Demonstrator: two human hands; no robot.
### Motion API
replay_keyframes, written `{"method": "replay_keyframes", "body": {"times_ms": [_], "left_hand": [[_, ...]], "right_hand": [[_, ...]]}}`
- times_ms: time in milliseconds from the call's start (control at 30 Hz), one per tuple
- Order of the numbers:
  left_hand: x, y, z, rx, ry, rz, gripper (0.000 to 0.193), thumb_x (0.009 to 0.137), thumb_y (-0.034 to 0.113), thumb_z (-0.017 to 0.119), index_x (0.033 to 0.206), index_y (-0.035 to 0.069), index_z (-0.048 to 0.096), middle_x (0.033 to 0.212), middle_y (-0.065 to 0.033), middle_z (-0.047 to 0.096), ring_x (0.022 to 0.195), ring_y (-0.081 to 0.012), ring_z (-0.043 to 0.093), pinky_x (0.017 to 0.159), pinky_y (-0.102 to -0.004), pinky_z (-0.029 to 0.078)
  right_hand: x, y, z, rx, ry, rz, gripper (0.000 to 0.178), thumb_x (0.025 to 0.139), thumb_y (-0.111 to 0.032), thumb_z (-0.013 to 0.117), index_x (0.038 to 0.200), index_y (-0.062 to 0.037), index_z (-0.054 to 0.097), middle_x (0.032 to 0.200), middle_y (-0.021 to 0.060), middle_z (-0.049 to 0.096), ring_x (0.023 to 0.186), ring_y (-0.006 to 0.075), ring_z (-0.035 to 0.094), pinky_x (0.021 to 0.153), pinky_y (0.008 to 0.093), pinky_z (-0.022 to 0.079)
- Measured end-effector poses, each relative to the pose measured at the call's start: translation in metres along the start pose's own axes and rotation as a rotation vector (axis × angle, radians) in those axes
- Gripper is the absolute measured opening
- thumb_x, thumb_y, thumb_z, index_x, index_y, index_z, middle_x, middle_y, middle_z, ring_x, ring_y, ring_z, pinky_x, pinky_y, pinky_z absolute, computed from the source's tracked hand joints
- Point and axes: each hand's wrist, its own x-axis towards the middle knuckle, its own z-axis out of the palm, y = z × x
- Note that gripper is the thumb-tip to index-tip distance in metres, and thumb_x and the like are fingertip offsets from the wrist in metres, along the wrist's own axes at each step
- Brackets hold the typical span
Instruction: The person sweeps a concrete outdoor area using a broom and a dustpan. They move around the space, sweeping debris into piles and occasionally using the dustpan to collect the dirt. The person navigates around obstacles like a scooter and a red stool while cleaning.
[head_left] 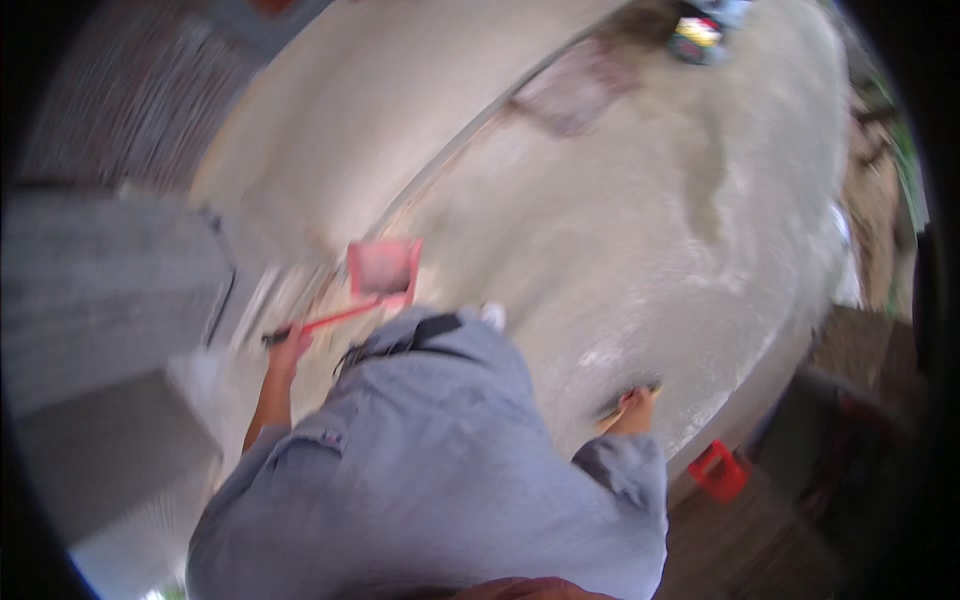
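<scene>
My left hand [288, 350] is closed round the dark end of a long red handle. That handle runs to a pink-red dustpan [413, 270], whose square scoop is over the pale floor in front of my legs. On the right, my right hand [634, 414] is closed on a small brush [609, 411] with a light wooden-looking part and dark bristles. Motion blur smears the brush, so its exact shape and any contact with the floor are unclear. Both arms are in grey sleeves.
A concrete floor [640, 210] spreads ahead, crossed by a raised seam. Farther off is a brownish flat patch [575, 88]. Grey box-like blocks [110, 290] stand at the left. A red-orange object [718, 470] lies at the lower right beside dark clutter. Something colourful [697, 35] is at the top.
</scene>
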Motion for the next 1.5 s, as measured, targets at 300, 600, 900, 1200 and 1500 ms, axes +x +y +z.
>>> {"method": "replay_keyframes", "body": {"times_ms": [300,600,900,1200,1500], "left_hand": [[-0.082,-0.091,-0.045,-0.230,0.436,-0.313,0.027,0.082,0.025,0.062,0.101,0.009,0.052,0.089,-0.0084,0.058,0.077,-0.0198,0.062,0.070,-0.0292,0.052],[-0.248,-0.275,-0.082,-0.190,0.823,-0.495,0.015,0.082,0.017,0.057,0.092,0.005,0.057,0.071,-0.0054,0.058,0.055,-0.0137,0.058,0.053,-0.0256,0.052],[-0.363,-0.523,-0.142,-0.415,0.956,-0.832,0.015,0.081,0.022,0.058,0.080,0.007,0.058,0.067,-0.0033,0.053,0.055,-0.0125,0.055,0.051,-0.0283,0.054],[-0.477,-0.644,-0.173,-0.893,1.001,-1.038,0.015,0.082,0.019,0.058,0.083,0.005,0.052,0.070,-0.0079,0.057,0.055,-0.0175,0.058,0.052,-0.0319,0.056],[-0.514,-0.687,-0.111,-1.001,1.277,-1.003,0.014,0.081,0.022,0.059,0.077,0.008,0.057,0.059,-0.0049,0.056,0.049,-0.0148,0.056,0.041,-0.0292,0.044]], "right_hand": [[0.163,-0.117,0.314,-1.802,0.034,-0.743,0.015,0.077,-0.017,0.051,0.069,-0.0044,0.052,0.052,0.0063,0.049,0.043,0.0188,0.050,0.037,0.0337,0.039],[-0.074,0.038,0.582,-1.832,-0.662,-0.330,0.008,0.072,-0.009,0.052,0.067,-0.0022,0.050,0.048,0.0057,0.044,0.034,0.0148,0.040,0.029,0.0274,0.028],[-0.122,0.373,0.455,-1.754,-0.774,-0.023,0.005,0.075,-0.004,0.055,0.073,-0.0020,0.051,0.052,0.0038,0.042,0.039,0.0144,0.042,0.031,0.0255,0.032],[-0.243,0.554,0.329,-1.841,-0.738,0.173,0.007,0.077,-0.005,0.052,0.073,-0.0086,0.048,0.054,0.0005,0.041,0.039,0.0108,0.037,0.033,0.0206,0.029],[-0.394,0.826,0.279,-1.877,-0.393,0.715,0.018,0.076,-0.004,0.049,0.061,-0.0096,0.042,0.049,0.0007,0.039,0.039,0.0110,0.039,0.034,0.0225,0.035]]}}
